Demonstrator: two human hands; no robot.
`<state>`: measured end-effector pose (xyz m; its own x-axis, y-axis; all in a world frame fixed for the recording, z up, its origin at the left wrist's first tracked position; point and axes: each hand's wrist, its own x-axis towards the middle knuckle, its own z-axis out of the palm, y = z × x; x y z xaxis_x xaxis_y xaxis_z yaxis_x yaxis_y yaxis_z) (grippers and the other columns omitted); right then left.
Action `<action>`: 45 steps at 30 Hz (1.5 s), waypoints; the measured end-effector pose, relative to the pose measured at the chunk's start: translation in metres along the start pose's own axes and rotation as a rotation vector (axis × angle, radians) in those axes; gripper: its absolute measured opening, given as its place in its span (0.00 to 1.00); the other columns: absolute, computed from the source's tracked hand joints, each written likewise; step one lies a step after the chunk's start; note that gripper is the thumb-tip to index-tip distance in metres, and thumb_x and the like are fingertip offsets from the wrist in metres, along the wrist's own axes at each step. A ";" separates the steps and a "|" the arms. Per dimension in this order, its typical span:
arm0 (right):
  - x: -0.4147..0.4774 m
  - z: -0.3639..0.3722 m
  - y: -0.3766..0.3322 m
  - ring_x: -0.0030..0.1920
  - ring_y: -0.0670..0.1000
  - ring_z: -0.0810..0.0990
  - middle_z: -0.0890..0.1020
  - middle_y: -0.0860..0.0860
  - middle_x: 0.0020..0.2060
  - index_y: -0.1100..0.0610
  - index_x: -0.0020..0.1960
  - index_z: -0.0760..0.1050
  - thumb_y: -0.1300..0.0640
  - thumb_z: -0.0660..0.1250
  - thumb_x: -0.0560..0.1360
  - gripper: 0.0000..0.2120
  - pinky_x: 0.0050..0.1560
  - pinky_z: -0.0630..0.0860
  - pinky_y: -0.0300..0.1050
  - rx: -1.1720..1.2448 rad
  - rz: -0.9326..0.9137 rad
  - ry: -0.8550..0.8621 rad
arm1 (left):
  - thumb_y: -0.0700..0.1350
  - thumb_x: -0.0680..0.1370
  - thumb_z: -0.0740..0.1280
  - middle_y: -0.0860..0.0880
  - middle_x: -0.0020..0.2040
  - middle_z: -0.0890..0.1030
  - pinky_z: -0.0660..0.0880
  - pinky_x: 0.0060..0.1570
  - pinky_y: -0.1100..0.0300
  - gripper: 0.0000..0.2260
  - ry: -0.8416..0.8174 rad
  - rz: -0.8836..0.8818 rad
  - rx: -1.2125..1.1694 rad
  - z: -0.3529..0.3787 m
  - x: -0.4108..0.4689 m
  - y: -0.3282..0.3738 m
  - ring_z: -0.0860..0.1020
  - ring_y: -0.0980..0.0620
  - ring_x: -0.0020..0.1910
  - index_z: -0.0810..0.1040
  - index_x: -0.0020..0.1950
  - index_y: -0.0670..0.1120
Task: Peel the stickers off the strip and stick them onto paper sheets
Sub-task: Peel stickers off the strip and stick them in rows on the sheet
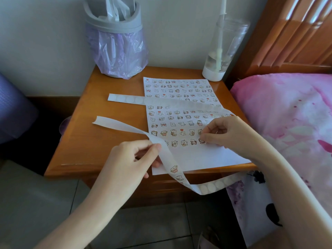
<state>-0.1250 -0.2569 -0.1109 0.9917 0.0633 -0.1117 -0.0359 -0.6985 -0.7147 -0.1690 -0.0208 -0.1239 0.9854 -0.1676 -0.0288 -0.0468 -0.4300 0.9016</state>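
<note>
Hands, two, bare, both at the near end of the paper sheet [197, 159]. Left hand [133, 159], at the sheet's near left corner: thumb and forefinger pinch the strip [166, 155] and hold it lifted off the sheet, judged to keep the backing taut and the next stickers within reach. Right hand [228, 133], over the sheet's right edge: fingers curled, thumb and forefinger tips closed on one sticker [201, 141] at the right end of the nearest row, judged to be seating it in line with its neighbours. Strip: bare end trails left of the sheet over the table [80, 141]; two unpeeled figures show just past the sheet's near edge; the rest hangs off the table and loops right, pale rounds showing. Second strip [125, 98], apparently emptied, lies across the sheet's middle and covers part of a row. Beyond the sheet: bin [115, 33] with purple liner, clear bottle [222, 51]. Right of it: bed [287, 114]. Obscured: the sticker's design under the fingertips; the strip's far end, behind the right forearm; the far rows, too small to read.
</note>
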 end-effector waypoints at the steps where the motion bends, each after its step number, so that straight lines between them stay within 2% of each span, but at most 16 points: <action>1: 0.000 0.001 0.000 0.28 0.37 0.73 0.81 0.45 0.32 0.52 0.39 0.81 0.56 0.73 0.70 0.02 0.28 0.68 0.27 0.006 -0.006 0.004 | 0.49 0.76 0.63 0.62 0.29 0.80 0.70 0.26 0.75 0.05 0.001 0.002 0.004 0.000 0.000 0.000 0.77 0.63 0.26 0.78 0.46 0.58; 3: -0.001 0.002 0.000 0.29 0.39 0.73 0.81 0.48 0.33 0.54 0.40 0.81 0.57 0.74 0.70 0.02 0.28 0.68 0.28 0.021 -0.012 0.008 | 0.49 0.76 0.63 0.61 0.29 0.80 0.70 0.26 0.75 0.05 0.007 0.006 0.010 0.000 0.000 0.000 0.77 0.63 0.26 0.79 0.47 0.57; 6: -0.001 0.003 0.001 0.32 0.46 0.72 0.81 0.52 0.35 0.53 0.41 0.81 0.53 0.76 0.66 0.07 0.33 0.68 0.39 0.025 -0.017 0.015 | 0.48 0.77 0.63 0.59 0.31 0.81 0.69 0.25 0.75 0.06 0.011 0.009 0.016 0.000 0.000 0.001 0.76 0.64 0.26 0.79 0.49 0.56; 9: 0.000 0.003 0.001 0.32 0.46 0.71 0.77 0.50 0.32 0.53 0.43 0.77 0.52 0.78 0.63 0.13 0.34 0.67 0.41 0.026 0.006 0.028 | 0.48 0.77 0.63 0.59 0.33 0.80 0.69 0.26 0.75 0.06 0.011 0.013 0.027 0.000 0.000 0.002 0.77 0.64 0.26 0.79 0.49 0.54; 13: 0.001 0.000 0.005 0.32 0.46 0.71 0.76 0.48 0.31 0.53 0.42 0.76 0.56 0.77 0.65 0.11 0.36 0.70 0.43 0.036 -0.003 -0.012 | 0.49 0.76 0.63 0.60 0.33 0.80 0.69 0.26 0.76 0.07 0.012 0.011 0.039 0.000 0.000 0.001 0.77 0.64 0.26 0.79 0.52 0.53; 18: 0.002 -0.002 0.008 0.33 0.44 0.72 0.77 0.49 0.35 0.52 0.44 0.76 0.55 0.73 0.70 0.07 0.32 0.70 0.37 -0.014 -0.013 -0.032 | 0.49 0.76 0.63 0.61 0.34 0.80 0.70 0.26 0.76 0.09 0.013 0.006 0.039 0.000 0.001 0.000 0.77 0.65 0.27 0.80 0.53 0.51; 22: 0.003 0.005 0.005 0.30 0.45 0.70 0.76 0.48 0.31 0.53 0.42 0.75 0.52 0.76 0.67 0.11 0.28 0.67 0.30 -0.020 0.002 0.065 | 0.49 0.76 0.63 0.61 0.34 0.80 0.70 0.26 0.76 0.09 0.014 0.002 0.033 0.001 0.001 -0.001 0.77 0.64 0.27 0.80 0.53 0.51; 26: 0.001 0.006 0.005 0.30 0.45 0.71 0.77 0.49 0.32 0.54 0.44 0.76 0.56 0.72 0.72 0.05 0.28 0.67 0.29 -0.085 -0.003 0.112 | 0.49 0.76 0.63 0.60 0.34 0.80 0.70 0.26 0.76 0.08 0.010 0.002 0.016 0.000 0.000 -0.001 0.77 0.64 0.27 0.80 0.52 0.51; 29: -0.003 0.006 -0.003 0.29 0.42 0.73 0.80 0.47 0.33 0.52 0.45 0.76 0.52 0.69 0.74 0.04 0.28 0.68 0.30 -0.079 -0.032 0.135 | 0.49 0.77 0.63 0.59 0.33 0.82 0.71 0.28 0.76 0.09 0.010 -0.012 -0.023 -0.001 0.001 -0.001 0.77 0.61 0.27 0.81 0.51 0.51; 31: -0.010 0.009 -0.018 0.30 0.40 0.76 0.82 0.46 0.34 0.50 0.45 0.76 0.50 0.67 0.74 0.05 0.30 0.70 0.30 -0.004 -0.116 0.100 | 0.49 0.77 0.62 0.56 0.32 0.83 0.71 0.28 0.75 0.09 0.017 -0.031 -0.088 -0.003 0.002 -0.001 0.78 0.59 0.27 0.82 0.49 0.51; 33: -0.022 0.014 -0.034 0.34 0.40 0.79 0.83 0.46 0.36 0.51 0.46 0.78 0.50 0.67 0.74 0.05 0.34 0.73 0.30 0.073 -0.215 -0.012 | 0.48 0.78 0.62 0.56 0.33 0.84 0.74 0.27 0.71 0.09 0.015 -0.054 -0.185 -0.004 0.003 0.000 0.80 0.58 0.29 0.82 0.45 0.50; 37: -0.040 0.027 -0.050 0.42 0.43 0.81 0.83 0.44 0.40 0.51 0.47 0.80 0.52 0.72 0.71 0.06 0.43 0.78 0.38 0.095 -0.285 -0.222 | 0.47 0.78 0.61 0.54 0.32 0.83 0.75 0.28 0.65 0.12 0.022 -0.084 -0.278 -0.004 0.004 0.004 0.81 0.56 0.32 0.82 0.41 0.47; 41: -0.042 0.026 -0.050 0.39 0.44 0.81 0.83 0.47 0.39 0.52 0.46 0.81 0.57 0.73 0.70 0.05 0.44 0.80 0.44 0.137 -0.262 -0.210 | 0.47 0.79 0.59 0.49 0.33 0.84 0.75 0.26 0.64 0.15 -0.005 -0.080 -0.320 -0.004 0.003 0.007 0.82 0.53 0.33 0.81 0.42 0.42; 45: -0.041 0.025 -0.050 0.36 0.49 0.82 0.84 0.50 0.38 0.54 0.46 0.82 0.58 0.74 0.69 0.06 0.43 0.82 0.44 0.222 -0.247 -0.186 | 0.52 0.75 0.60 0.47 0.34 0.84 0.74 0.26 0.65 0.16 -0.047 -0.095 -0.392 -0.006 0.002 0.011 0.82 0.51 0.34 0.82 0.40 0.42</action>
<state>-0.1674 -0.2064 -0.0876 0.9352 0.3531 -0.0267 0.1550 -0.4760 -0.8657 -0.1660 -0.0203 -0.1118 0.9734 -0.1879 -0.1309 0.1185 -0.0762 0.9900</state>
